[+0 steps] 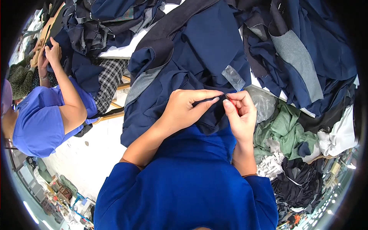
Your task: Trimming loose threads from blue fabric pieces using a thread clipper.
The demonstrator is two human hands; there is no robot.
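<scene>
A navy cloth garment (214, 42) with a dark band and a grey-backed strip (143, 86) is spread over the table and hangs down over my lap. My left hand (184, 107) pinches a fold of it between thumb and forefinger. Close beside those fingertips, my right hand (243, 117) is closed on a small red-handled tool (233, 106); its working end is at the cloth edge, too small and covered to name. A clear plastic bag (233, 78) lies on the garment just beyond my right hand.
Another person in a blue top (42, 119) works at the left, hands raised with dark cloth. Navy pieces (303, 50) cover the table at right, others (111, 23) at far left. Green cloth (289, 124), white strips (270, 165) and dark scraps (301, 184) are heaped at my right.
</scene>
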